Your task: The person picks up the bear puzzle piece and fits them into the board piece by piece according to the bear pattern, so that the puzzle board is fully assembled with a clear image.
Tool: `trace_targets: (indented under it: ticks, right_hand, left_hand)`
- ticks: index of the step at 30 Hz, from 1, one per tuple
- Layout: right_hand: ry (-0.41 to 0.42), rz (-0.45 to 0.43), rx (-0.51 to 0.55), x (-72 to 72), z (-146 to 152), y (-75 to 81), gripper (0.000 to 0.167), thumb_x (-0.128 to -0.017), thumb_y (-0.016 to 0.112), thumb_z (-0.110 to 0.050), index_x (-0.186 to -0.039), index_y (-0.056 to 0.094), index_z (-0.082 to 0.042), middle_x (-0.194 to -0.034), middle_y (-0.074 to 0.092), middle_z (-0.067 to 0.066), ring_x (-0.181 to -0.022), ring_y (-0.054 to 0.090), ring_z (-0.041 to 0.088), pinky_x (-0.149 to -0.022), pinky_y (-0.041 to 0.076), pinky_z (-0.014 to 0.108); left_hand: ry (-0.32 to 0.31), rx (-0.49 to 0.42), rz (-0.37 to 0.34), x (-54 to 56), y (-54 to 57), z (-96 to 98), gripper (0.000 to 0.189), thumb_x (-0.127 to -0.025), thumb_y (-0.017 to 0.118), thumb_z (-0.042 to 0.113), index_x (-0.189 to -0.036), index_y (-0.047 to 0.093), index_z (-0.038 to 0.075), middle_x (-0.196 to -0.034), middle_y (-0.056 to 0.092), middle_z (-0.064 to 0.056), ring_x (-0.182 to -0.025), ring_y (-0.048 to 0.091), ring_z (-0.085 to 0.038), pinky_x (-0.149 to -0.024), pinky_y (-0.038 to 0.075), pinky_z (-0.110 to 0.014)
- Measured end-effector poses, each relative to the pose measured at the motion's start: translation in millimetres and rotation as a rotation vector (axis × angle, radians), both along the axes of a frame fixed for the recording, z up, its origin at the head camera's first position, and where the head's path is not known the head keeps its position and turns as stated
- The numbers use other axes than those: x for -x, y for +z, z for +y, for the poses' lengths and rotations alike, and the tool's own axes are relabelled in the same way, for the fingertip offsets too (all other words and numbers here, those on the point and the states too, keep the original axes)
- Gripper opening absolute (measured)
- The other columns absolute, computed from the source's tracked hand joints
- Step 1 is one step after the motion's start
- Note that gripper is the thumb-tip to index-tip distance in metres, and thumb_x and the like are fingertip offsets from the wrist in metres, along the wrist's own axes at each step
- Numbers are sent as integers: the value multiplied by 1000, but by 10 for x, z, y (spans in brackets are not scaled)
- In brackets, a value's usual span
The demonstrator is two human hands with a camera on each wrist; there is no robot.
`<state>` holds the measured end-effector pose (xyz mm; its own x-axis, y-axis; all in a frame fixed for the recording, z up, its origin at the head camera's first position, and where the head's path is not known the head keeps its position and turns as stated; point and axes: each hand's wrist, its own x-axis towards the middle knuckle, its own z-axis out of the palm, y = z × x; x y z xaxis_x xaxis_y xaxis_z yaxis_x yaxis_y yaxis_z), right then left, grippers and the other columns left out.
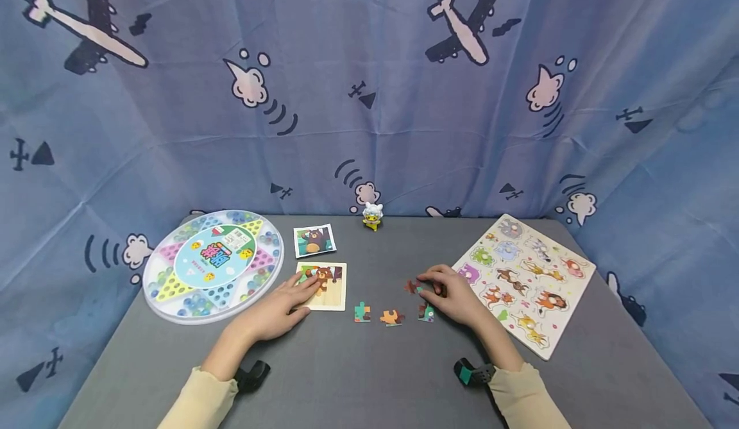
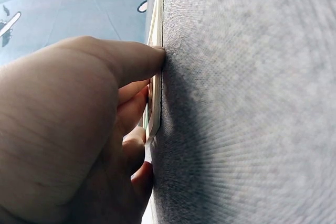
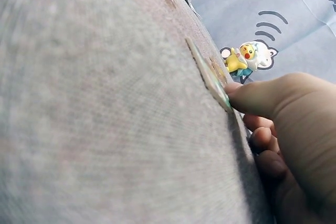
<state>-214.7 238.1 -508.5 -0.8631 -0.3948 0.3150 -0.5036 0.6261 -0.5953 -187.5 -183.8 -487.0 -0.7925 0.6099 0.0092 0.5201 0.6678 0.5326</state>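
Observation:
My left hand point(image 1: 283, 310) lies with fairly straight fingers on a small wooden puzzle tray point(image 1: 339, 288), partly covering its bear picture. In the left wrist view, the thumb point(image 2: 142, 61) presses against the tray's edge point(image 2: 155, 114). My right hand point(image 1: 453, 294) pinches a reddish-brown puzzle piece point(image 1: 410, 286) between thumb and index finger, close to the table. Just below that hand is a green and brown piece point(image 1: 426, 313). An orange piece point(image 1: 392, 317) and a teal piece point(image 1: 362, 312) lie between the hands. The right wrist view hides much of the pinched piece behind the thumb point(image 3: 257, 95).
Behind the tray lies a bear picture card point(image 1: 314, 241). A round marble game board point(image 1: 156, 275) is at the left, and an animal peg puzzle point(image 1: 557, 336) at the right. A small yellow-and-white figurine point(image 1: 373, 216) stands at the back, before a blue curtain point(image 1: 369, 95).

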Motion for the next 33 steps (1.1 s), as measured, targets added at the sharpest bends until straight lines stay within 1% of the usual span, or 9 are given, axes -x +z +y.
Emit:
trace_targets:
  ticks: [7, 13, 18, 21, 26, 33]
  right_hand:
    - [-6, -23, -41, -9, -21, 27, 26, -95, 79, -8, -120, 78, -4, -113, 65, 8, -77, 46, 5, -65, 40, 24]
    - [-1, -5, -42, -15, -30, 18, 24, -94, 80, -6, -118, 77, -4, -113, 65, 8, -77, 46, 6, -65, 41, 24]
    - [0, 1, -42, -17, -21, -1, 23, -95, 79, -8, -118, 76, -6, -114, 65, 7, -78, 46, 5, -65, 40, 23]
    - [1, 3, -46, -16, -17, -9, 22, -96, 79, -9, -118, 76, -7, -114, 65, 7, -78, 46, 5, -64, 40, 24]
    - [6, 8, -61, -8, -14, -22, 22, -97, 78, -10, -119, 76, -7, -116, 65, 7, -78, 46, 5, -65, 41, 24]
    - [21, 39, -54, -16, -12, -40, 22, -97, 77, -9, -119, 76, -5, -117, 65, 9, -80, 48, 6, -66, 43, 25]
  left_hand:
    - [8, 3, -6, -13, 7, 2, 56, -110, 57, 18, -162, 43, 6, -171, 36, -13, -159, 19, -51, -127, 22, -67]
    - [16, 21, -19, -12, 4, 15, 56, -110, 57, 18, -163, 42, 8, -172, 34, -11, -160, 17, -49, -128, 21, -66]
    - [17, 20, -26, -8, -9, 16, 57, -110, 57, 19, -163, 42, 8, -172, 33, -9, -161, 16, -48, -128, 20, -65]
    - [13, 15, -17, -3, -16, 14, 57, -109, 57, 18, -163, 42, 7, -172, 34, -10, -160, 17, -49, -128, 21, -66]
    - [14, 18, -17, -6, -21, 8, 57, -110, 57, 18, -163, 41, 7, -172, 33, -10, -161, 16, -48, -128, 21, -65]
    - [13, 17, -12, -11, -26, 1, 57, -109, 57, 18, -163, 42, 7, -172, 34, -11, -161, 16, -48, -128, 21, -65]
